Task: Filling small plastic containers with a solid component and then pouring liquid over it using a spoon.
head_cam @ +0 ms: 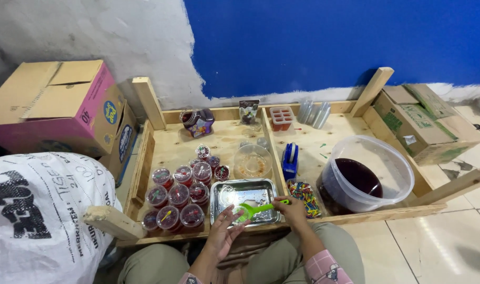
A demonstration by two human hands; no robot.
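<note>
The right hand [291, 209] grips a green plastic spoon [253, 209] over a small clear cup [235, 216] steadied by the left hand [224, 229], both above a steel tray [243, 197]. Left of them cluster lidded cups of red jelly [179, 197]; right, a bag of coloured picks [304, 195] and a bowl of dark liquid [366, 176], on an upturned wooden pallet [324, 139] by a blue wall [334, 42].
</note>
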